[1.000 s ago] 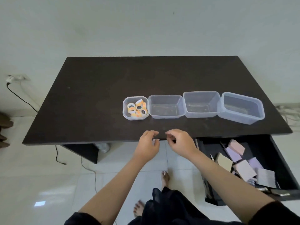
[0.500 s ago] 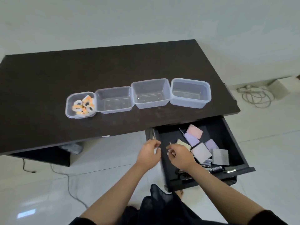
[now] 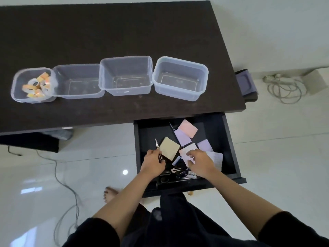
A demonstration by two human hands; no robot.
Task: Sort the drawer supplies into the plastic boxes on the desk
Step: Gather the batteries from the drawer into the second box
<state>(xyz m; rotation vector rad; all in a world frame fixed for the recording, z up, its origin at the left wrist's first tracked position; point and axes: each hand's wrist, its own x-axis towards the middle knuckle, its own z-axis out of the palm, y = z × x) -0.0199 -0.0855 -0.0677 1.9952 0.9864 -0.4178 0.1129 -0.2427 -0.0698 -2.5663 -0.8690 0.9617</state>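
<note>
The left hand covers the handles of the small scissors; only the blades show beyond its fingers. Dark items under both hands, near the drawer front, are too blurred to name. The right hand hides part of a white note pad. The bench runs off the left edge.

A single head-worn, wide-angle view is given, looking steeply downward and forward from above the person. The dark counter is seen across the upper part of the frame, the open drawer below it at centre right, close beneath the camera. Both forearms are seen entering from the bottom edge. The white floor is seen at both sides.
</note>
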